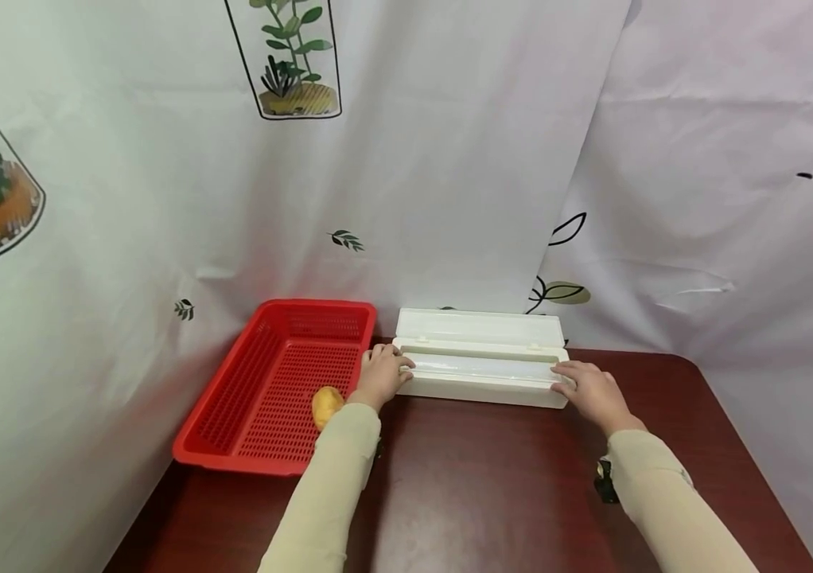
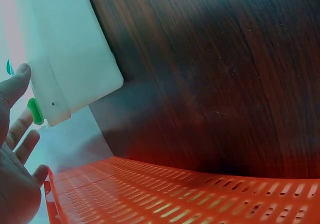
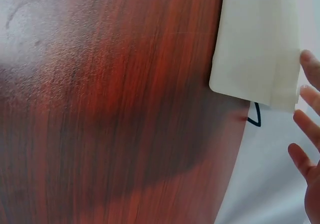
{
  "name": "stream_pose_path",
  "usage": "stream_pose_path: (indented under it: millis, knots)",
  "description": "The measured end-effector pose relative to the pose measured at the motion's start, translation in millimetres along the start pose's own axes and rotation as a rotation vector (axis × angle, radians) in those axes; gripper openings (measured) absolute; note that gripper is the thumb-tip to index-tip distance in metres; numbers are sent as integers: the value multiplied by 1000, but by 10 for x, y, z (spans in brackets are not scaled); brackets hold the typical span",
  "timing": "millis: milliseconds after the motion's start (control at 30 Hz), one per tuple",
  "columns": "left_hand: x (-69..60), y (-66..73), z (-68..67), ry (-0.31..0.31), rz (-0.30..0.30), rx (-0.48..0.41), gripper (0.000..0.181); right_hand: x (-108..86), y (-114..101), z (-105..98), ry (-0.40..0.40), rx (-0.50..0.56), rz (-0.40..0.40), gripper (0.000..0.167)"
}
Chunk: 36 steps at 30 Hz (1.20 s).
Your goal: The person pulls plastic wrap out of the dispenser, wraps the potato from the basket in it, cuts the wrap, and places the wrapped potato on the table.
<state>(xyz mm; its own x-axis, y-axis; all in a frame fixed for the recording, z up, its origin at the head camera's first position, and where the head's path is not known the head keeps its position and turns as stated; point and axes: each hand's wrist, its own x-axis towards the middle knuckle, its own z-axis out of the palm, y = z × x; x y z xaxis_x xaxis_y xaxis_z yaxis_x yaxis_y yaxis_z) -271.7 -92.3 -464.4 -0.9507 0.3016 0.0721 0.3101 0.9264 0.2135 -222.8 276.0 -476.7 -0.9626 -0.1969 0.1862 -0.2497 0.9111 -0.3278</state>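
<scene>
A long white plastic wrap dispenser box [image 1: 485, 390] stands at the back of the table with its lid [image 1: 478, 326] raised. Inside it lies a pale, shiny roll [image 1: 481, 366], which looks like cling film. My left hand [image 1: 381, 374] is at the box's left end, its thumb and fingertips touching the rim near the roll's end. At the opposite end, my right hand [image 1: 596, 391] touches the rim with its fingers apart. A small green tab [image 2: 35, 111] shows on the box's end beside the left fingers. The wrist views hide the roll.
Left of the box sits a red perforated basket [image 1: 220, 460], close to my left forearm. It holds a yellow, potato-like item [image 1: 326, 406], partly covered by my sleeve. A patterned white curtain [image 1: 449, 199] hangs behind the dark wooden table [image 1: 478, 493].
</scene>
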Motion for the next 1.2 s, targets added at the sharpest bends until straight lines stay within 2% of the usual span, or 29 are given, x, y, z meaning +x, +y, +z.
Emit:
stream_pose_path:
  millis: [233,467,700,833,933,1000,1067,1200]
  knots:
    - [38,10,38,59,-9,-12,16,-3,-27,-25,54,-41,-12,26]
    - [55,4,51,118,-89,-78,19,54,-54,10,112,-6,-18,18]
    - [64,1,75,152,-108,-87,19,108,-58,49,97,126,91,15]
    - [71,6,82,135,-129,-139,17,146,-86,81,130,157,135,17]
    - [82,32,53,103,-151,-210,19,177,-121,81,113,237,207,19]
    - [92,58,32,95,-178,-267,21,194,-153,69,81,330,274,21]
    - [107,83,14,106,-200,-321,22,215,-188,53,60,422,335,22]
    - [136,115,-5,154,-235,-467,21,258,-221,38,76,579,384,25]
